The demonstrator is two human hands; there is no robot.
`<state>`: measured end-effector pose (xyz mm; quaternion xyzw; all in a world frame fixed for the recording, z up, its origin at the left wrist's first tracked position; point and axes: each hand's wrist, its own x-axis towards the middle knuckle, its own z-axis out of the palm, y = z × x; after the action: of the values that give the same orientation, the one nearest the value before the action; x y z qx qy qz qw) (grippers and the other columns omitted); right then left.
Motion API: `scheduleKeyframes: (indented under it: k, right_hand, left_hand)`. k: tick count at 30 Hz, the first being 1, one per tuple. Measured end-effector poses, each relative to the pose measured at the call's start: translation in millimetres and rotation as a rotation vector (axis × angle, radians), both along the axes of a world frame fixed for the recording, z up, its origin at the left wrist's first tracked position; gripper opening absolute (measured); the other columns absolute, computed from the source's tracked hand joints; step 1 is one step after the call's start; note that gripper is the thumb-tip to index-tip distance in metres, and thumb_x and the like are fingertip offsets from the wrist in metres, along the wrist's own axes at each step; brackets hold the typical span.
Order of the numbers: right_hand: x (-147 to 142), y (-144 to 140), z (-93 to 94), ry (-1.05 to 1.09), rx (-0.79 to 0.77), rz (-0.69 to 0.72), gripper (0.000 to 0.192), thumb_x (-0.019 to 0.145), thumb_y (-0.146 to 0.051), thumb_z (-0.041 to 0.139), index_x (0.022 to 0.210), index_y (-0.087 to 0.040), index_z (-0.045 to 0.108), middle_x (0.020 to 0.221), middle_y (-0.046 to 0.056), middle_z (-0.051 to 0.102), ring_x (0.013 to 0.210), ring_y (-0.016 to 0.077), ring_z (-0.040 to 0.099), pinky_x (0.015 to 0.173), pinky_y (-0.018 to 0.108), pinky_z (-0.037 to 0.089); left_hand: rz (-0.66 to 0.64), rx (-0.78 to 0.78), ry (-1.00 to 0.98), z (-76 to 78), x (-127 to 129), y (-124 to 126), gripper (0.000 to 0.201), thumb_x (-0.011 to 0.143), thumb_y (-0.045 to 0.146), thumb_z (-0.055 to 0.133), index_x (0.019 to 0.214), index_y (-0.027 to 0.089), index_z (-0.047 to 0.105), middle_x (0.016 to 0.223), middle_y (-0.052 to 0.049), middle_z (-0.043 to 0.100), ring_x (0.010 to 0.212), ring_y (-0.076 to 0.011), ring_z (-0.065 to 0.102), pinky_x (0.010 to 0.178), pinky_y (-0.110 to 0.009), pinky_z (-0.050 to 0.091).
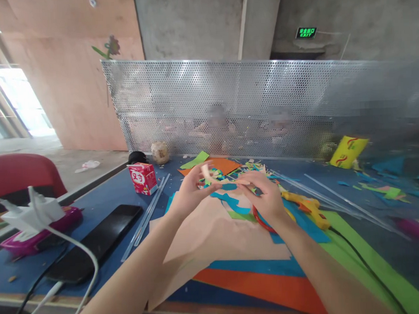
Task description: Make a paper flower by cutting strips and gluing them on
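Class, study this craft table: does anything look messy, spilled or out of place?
Yes. Paper scraps lie strewn across the blue table beyond both hands, left hand and right hand. Coloured sheets overlap askew, jutting over the near edge.

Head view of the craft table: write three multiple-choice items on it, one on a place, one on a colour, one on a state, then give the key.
1. Where does the black phone lie?
A. left of the hands, on the blue table
B. on the green sheet
C. against the mesh screen

2. What colour is the small carton?
A. yellow
B. red and white
C. black

3. How is the pale strip held?
A. flat on the table, untouched
B. in one hand only
C. between both hands, above the table

Key:
1 A, it sits by the white cable.
2 B, its sides show red with white.
3 C, the left hand and right hand pinch its ends over the peach sheet.
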<state>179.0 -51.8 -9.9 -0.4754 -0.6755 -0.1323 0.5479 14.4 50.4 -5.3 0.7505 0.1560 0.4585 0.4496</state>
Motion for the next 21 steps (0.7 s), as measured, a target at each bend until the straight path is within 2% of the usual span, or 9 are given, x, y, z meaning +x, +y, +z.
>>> scheduleKeyframes:
  k: [3,7,9,11,12,14,17,19,21]
  right_hand:
    - [4.1,-3.6,2.5,-0.091,0.132,0.037,0.016,0.079,-0.014,0.052,0.083,-0.024,0.063,0.088,0.003,0.063,0.089,0.0178,0.056,0.085,0.038,0.042]
    - [5.1,-9.8,2.5,-0.143,0.173,-0.018,0.021,0.077,-0.015,0.052,0.090,-0.027,0.061,0.104,0.004,0.055,0.097,0.0192,0.052,0.080,0.036,0.044]
    - [7.6,-16.1,3.4,-0.202,0.145,-0.070,0.034,0.074,-0.019,0.052,0.108,-0.026,0.053,0.117,0.007,0.048,0.108,0.0227,0.046,0.086,0.040,0.041]
    - [16.0,-25.3,3.8,-0.284,0.074,-0.183,0.047,0.072,-0.021,0.050,0.119,-0.020,0.043,0.124,0.011,0.042,0.115,0.0260,0.039,0.093,0.045,0.035]
    - [22.9,-30.8,2.8,-0.329,0.009,-0.284,0.046,0.072,-0.021,0.047,0.118,-0.017,0.044,0.124,0.013,0.042,0.115,0.0277,0.039,0.094,0.046,0.033]
    - [41.7,-42.0,-3.5,-0.370,-0.164,-0.628,0.033,0.073,-0.022,0.045,0.103,-0.014,0.054,0.114,0.017,0.049,0.108,0.0318,0.044,0.087,0.049,0.036]
    - [75.0,-57.1,-22.5,-0.218,-0.597,-1.172,0.037,0.073,-0.037,0.049,0.089,-0.006,0.060,0.089,0.028,0.056,0.087,0.0420,0.053,0.062,0.053,0.042]
    - [94.0,-64.0,-36.2,-0.028,-0.875,-1.269,0.042,0.065,-0.045,0.056,0.084,-0.008,0.062,0.079,0.028,0.059,0.073,0.0426,0.057,0.051,0.051,0.041]
    - [107.3,-67.9,-45.5,0.000,-0.908,-1.245,0.038,0.064,-0.045,0.057,0.078,-0.011,0.064,0.071,0.025,0.061,0.064,0.0387,0.059,0.046,0.046,0.040]
  left_hand:
    - [0.042,0.241,0.041,1.4,-1.8,-0.9,0.053,0.066,0.028,0.067,0.116,0.023,0.048,0.115,-0.009,0.057,0.103,-0.0209,0.054,0.083,-0.035,0.044]
    - [0.135,0.765,0.038,3.6,-8.2,-5.6,0.015,0.076,0.023,0.058,0.090,0.025,0.063,0.089,-0.001,0.067,0.093,-0.0163,0.056,0.086,-0.033,0.038]
    - [0.247,0.985,0.009,3.4,-12.6,-9.5,0.018,0.079,0.020,0.054,0.091,0.029,0.063,0.087,0.002,0.067,0.092,-0.0159,0.056,0.087,-0.034,0.033]
    - [0.366,1.158,-0.006,3.1,-16.3,-13.7,0.025,0.078,0.019,0.055,0.097,0.033,0.061,0.091,0.004,0.068,0.092,-0.0161,0.055,0.086,-0.035,0.029]
    - [0.409,1.225,-0.014,3.1,-17.6,-15.7,0.028,0.077,0.017,0.056,0.099,0.035,0.060,0.090,0.005,0.068,0.091,-0.0161,0.055,0.085,-0.036,0.028]
    - [0.461,1.297,-0.033,3.2,-19.0,-19.1,0.032,0.075,0.016,0.060,0.099,0.037,0.059,0.087,0.007,0.069,0.087,-0.0159,0.056,0.083,-0.036,0.025]
    - [0.458,1.278,-0.043,3.3,-18.9,-22.1,0.037,0.075,0.014,0.060,0.102,0.039,0.057,0.087,0.008,0.069,0.087,-0.0159,0.057,0.083,-0.035,0.022]
    - [0.443,1.238,-0.042,3.1,-18.2,-23.2,0.039,0.077,0.014,0.057,0.106,0.040,0.055,0.087,0.008,0.069,0.088,-0.0161,0.057,0.082,-0.035,0.022]
    - [0.451,1.210,-0.047,2.6,-17.7,-24.1,0.039,0.078,0.014,0.055,0.109,0.037,0.054,0.085,0.006,0.069,0.089,-0.0172,0.057,0.081,-0.035,0.023]
